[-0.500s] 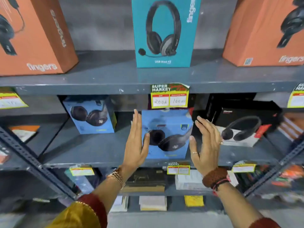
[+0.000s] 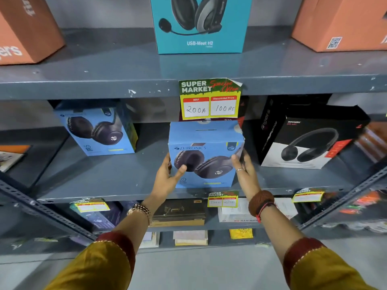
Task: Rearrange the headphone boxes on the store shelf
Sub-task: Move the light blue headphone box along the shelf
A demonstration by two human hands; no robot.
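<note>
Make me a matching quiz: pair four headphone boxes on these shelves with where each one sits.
Things:
1. teal USB-Meet H2 cardboard box
2. blue Zebronics cardboard box with both hands on it
3. black-and-white Rockerz cardboard box
4. second blue Zebronics cardboard box, untouched

Places:
A. middle shelf, far left
B. top shelf, centre
C. middle shelf, right
D. middle shelf, centre, at the front edge

Pairs: 1-B, 2-D, 3-C, 4-A
</note>
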